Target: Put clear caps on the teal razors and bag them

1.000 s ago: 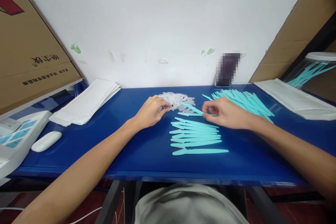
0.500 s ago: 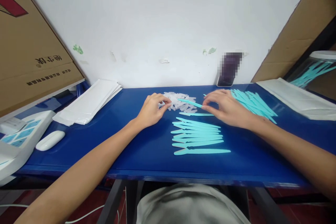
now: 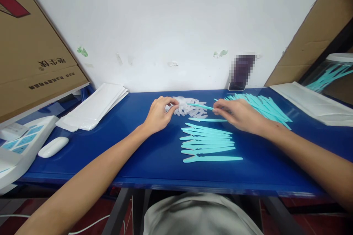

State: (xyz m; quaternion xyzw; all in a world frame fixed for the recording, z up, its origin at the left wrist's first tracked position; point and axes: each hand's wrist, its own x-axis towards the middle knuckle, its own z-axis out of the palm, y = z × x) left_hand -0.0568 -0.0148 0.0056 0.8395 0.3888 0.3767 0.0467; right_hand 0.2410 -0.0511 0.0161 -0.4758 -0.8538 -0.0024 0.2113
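— Look at the right hand (image 3: 239, 114): fingertips pinched on one teal stick (image 3: 200, 106), held just off the desk (image 3: 143, 154), its free end pointing toward the left hand.

— And the left hand (image 3: 160, 114)?

— Curled narrow, thumb against forefinger, right at the edge of the heap of small clear caps (image 3: 187, 105). It seems to be nipping one, but the piece is too small and pale for me to say for sure.

— So where could it slip?

— My guess is at that tip. The stick is thin and held only at one end, so the far end could wobble. If it misses a cap, the cap could skip off into the heap or across the desk.

— The heap itself looks loose.

— It is. The left knuckles touch it, and a nudge would scatter caps toward the row of teal sticks (image 3: 208, 143) laid side by side just in front of the hands. One single stick (image 3: 207, 119) lies between that row and the held one, close under the right hand; a dropped wrist would knock it askew.

— And behind the right hand?

— The big fan of loose teal sticks (image 3: 259, 105), touching the wrist side. A backward drag of the forearm could sweep some into the tidy row and mix them up.

— The stack of white sleeves (image 3: 92, 107) on the left?

— Well apart. Nothing to fear there.
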